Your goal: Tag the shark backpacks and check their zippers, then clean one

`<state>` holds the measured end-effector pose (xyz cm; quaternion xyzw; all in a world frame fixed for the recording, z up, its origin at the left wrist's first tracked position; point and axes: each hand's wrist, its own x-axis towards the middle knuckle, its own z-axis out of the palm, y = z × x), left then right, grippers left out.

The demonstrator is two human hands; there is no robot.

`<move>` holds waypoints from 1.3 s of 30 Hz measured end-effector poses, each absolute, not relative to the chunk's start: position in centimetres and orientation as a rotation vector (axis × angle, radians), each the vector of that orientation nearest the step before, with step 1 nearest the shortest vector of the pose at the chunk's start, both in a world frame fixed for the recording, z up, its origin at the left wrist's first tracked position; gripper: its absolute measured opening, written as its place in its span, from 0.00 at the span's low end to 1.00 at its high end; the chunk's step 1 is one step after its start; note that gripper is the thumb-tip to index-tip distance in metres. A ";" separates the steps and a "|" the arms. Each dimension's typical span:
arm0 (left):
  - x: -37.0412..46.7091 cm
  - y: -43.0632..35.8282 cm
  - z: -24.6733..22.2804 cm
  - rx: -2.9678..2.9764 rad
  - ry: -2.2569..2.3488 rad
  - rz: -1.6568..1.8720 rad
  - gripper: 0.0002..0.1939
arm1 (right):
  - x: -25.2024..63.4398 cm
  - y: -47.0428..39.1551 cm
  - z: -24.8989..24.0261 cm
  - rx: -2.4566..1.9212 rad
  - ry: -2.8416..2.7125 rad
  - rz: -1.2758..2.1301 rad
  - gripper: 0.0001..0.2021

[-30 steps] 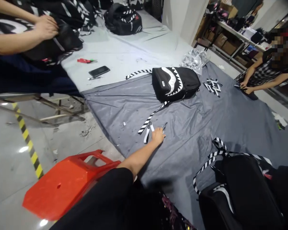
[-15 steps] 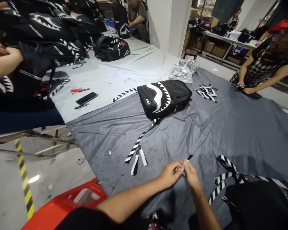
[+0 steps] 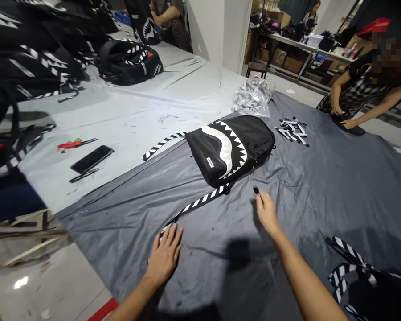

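A black backpack [image 3: 234, 147] with a white shark-mouth print lies on the grey cloth, a striped strap [image 3: 200, 201] running from its lower corner toward the front left. Over the end of that strap, my left hand [image 3: 164, 254] lies flat with its fingers spread, covering whatever small pieces are beneath. My right hand [image 3: 266, 211] is closed in a pinch on a small black-tipped strip [image 3: 256, 191], just in front of the backpack. Another striped strap [image 3: 163, 143] extends from the backpack's left side.
A phone [image 3: 92, 159] and red-handled snips [image 3: 70, 145] lie at left. Crumpled clear plastic [image 3: 253, 96] and loose short strips [image 3: 292, 130] are behind and right of the backpack. Another striped-strap bag [image 3: 381, 290] sits front right. A person's hands [image 3: 347, 124] work at far right.
My hands have separated: the left moved left onto the strap end, and the right moved up with the small strip. The view has shifted closer to the backpack.
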<state>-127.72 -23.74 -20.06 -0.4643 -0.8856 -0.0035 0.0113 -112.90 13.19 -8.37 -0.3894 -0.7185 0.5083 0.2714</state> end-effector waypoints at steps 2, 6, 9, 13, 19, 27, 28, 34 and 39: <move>-131.3 -25.1 -20.0 -1.466 -2.707 0.007 0.24 | -119.4 15.4 -7.4 -0.904 -2.064 1.245 0.10; -135.7 -26.8 -19.1 -1.532 -2.629 -0.048 0.23 | -128.6 19.7 -6.8 -0.775 -2.469 0.752 0.13; -136.8 -25.5 -17.2 -1.588 -2.571 -0.238 0.20 | -130.3 21.0 -8.0 -0.803 -2.545 0.694 0.14; -138.8 -17.1 -12.1 -1.470 -2.512 -0.610 0.30 | -128.2 19.3 -9.8 -0.803 -2.613 0.622 0.15; -140.1 -3.9 -5.8 -2.386 -2.089 -0.427 0.35 | -119.6 13.7 -10.1 -0.871 -2.617 0.687 0.16; -124.5 -13.2 -5.8 -2.943 -1.660 -0.453 0.26 | -98.8 1.5 -8.2 -1.314 -2.282 0.971 0.13; -122.7 -14.4 -4.8 -3.019 -1.679 -0.427 0.29 | -96.5 0.8 -8.1 -1.397 -2.165 1.003 0.14; -112.1 -11.0 1.2 -3.060 -2.052 -0.254 0.27 | -87.5 1.6 -9.9 -1.653 -1.403 1.088 0.17; -100.3 -2.2 -2.6 -2.723 -2.030 -0.162 0.25 | -85.2 1.0 -10.0 -1.527 -1.129 1.280 0.19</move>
